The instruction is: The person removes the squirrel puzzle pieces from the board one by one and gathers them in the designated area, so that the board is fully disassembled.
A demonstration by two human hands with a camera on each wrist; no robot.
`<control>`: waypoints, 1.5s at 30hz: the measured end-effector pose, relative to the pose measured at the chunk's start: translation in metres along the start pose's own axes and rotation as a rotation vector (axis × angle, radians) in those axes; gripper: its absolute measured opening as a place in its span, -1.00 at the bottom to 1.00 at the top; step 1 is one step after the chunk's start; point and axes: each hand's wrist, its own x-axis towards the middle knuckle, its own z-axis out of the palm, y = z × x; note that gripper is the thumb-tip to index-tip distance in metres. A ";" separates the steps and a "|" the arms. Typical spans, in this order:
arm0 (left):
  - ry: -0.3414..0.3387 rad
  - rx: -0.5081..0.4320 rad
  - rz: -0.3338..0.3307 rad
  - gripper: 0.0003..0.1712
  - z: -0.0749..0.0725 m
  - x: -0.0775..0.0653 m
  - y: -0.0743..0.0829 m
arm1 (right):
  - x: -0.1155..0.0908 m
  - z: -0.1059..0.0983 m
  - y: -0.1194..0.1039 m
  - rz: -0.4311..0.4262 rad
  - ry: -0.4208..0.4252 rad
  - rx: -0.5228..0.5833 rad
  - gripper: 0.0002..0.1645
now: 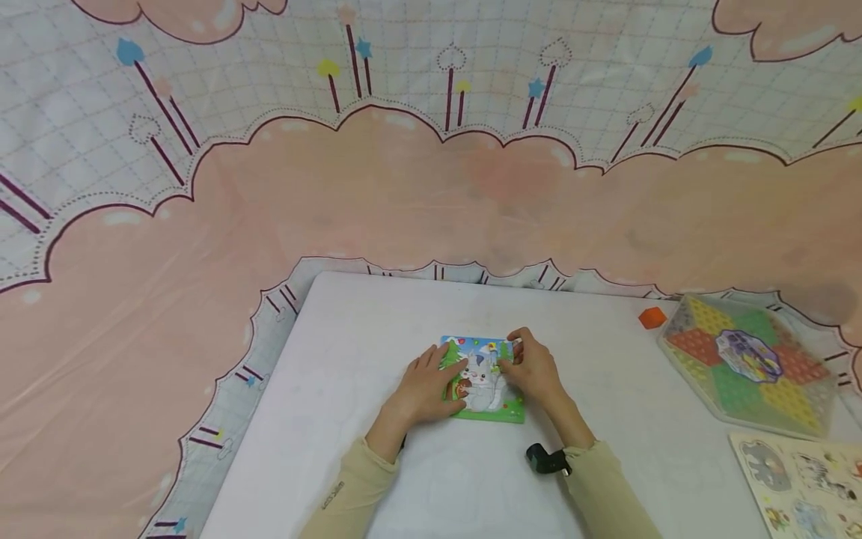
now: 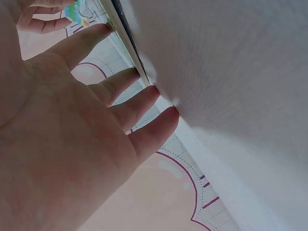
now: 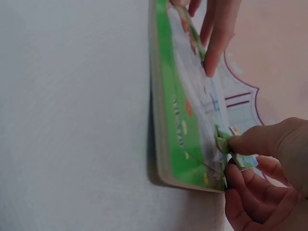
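Observation:
A jigsaw puzzle board [image 1: 485, 404] with a grey-white animal, blue sky and green border lies flat on the white table. My left hand [image 1: 424, 385] rests across its left side, fingers spread. In the left wrist view, the left fingertips [image 2: 168, 113] touch the board's edge and the tabletop beside it. At the board's upper right, my right hand [image 1: 535, 370] pinches a small green and blue puzzle piece [image 3: 248, 161] between thumb and fingers, just over the board's surface. The fingers partly cover the picture there.
An orange block [image 1: 652, 318] sits at the back right, beside a clear hexagonal box [image 1: 747, 363] of coloured pieces. A wooden animal puzzle board [image 1: 801, 479] lies at the front right. Behind the white table [image 1: 364, 314] hangs a pink patterned cloth [image 1: 404, 202].

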 end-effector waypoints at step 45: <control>-0.023 -0.024 -0.009 -0.23 -0.005 -0.002 0.004 | 0.026 -0.107 0.092 0.302 0.213 0.259 -0.39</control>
